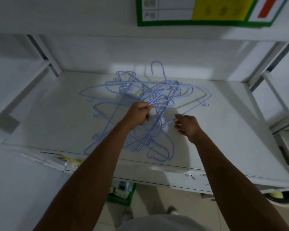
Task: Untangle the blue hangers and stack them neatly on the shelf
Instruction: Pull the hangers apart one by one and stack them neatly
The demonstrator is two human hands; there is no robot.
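Observation:
A tangled heap of several thin blue hangers (140,90) lies across the middle of the white shelf (223,124). One hook (157,65) sticks up at the back of the heap. My left hand (138,114) is over the heap's centre, fingers pinched on a hanger wire that runs up and to the right. My right hand (188,125) is just right of it, fingertips closed on the end of another blue hanger wire that stretches away to the right. The lower part of the heap passes under my left forearm.
White uprights (45,54) frame the shelf at left and right (264,64). A green-bordered label sheet (198,12) hangs on the shelf above. Below the front edge sit a green crate (122,195) and yellow items (275,195). My shoe (172,210) shows on the floor.

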